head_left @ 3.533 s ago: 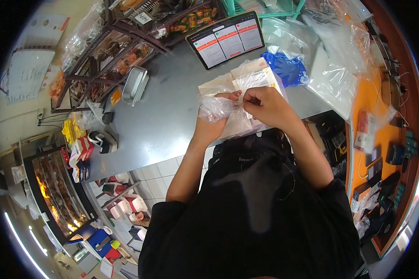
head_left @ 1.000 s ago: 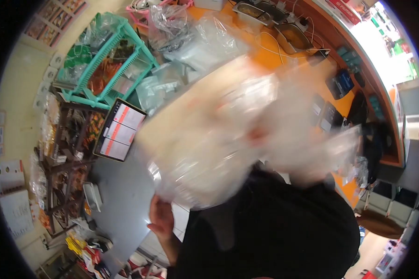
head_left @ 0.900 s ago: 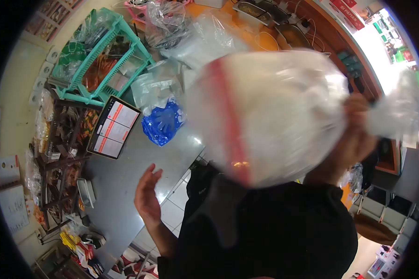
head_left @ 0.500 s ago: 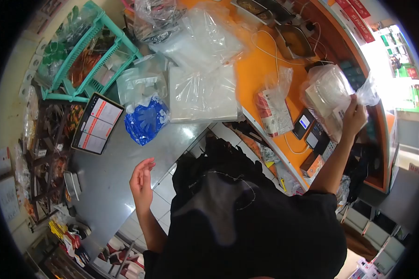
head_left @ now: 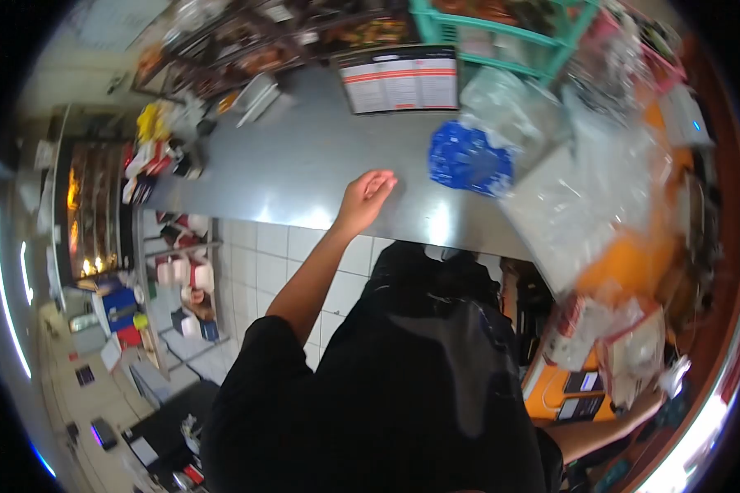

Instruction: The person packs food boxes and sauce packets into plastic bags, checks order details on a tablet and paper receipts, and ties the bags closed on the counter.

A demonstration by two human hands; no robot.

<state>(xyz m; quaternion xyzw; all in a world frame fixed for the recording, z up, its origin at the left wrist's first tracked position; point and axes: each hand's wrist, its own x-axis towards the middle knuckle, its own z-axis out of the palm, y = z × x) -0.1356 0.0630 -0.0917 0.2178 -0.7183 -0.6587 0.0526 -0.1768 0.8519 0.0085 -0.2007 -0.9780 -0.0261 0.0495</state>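
Note:
My left hand (head_left: 368,200) hovers over the grey metal counter (head_left: 321,164), with nothing in it and its fingers loosely bent, the thumb slightly apart. Nearest to it is a blue plastic packet with a glove picture (head_left: 469,158). At the lower right, my right hand (head_left: 645,404) grips the gathered top of a clear plastic bag (head_left: 633,353). Pale, boxy contents show through that bag; I cannot make out what they are. Beside it lies another clear-wrapped packet with red print (head_left: 569,333).
A tablet (head_left: 399,80) stands at the counter's back, near a teal rack (head_left: 501,37). Clear plastic sheets (head_left: 584,189) cover the right corner. Dark devices (head_left: 582,382) rest on the orange desk (head_left: 543,390). A lit glass-fronted oven (head_left: 94,214) stands at left.
The view has swung left, bringing the oven and shelves into sight. My right hand still holds the bag, which now sits beside the red-printed packet. My left fingers look more bent.

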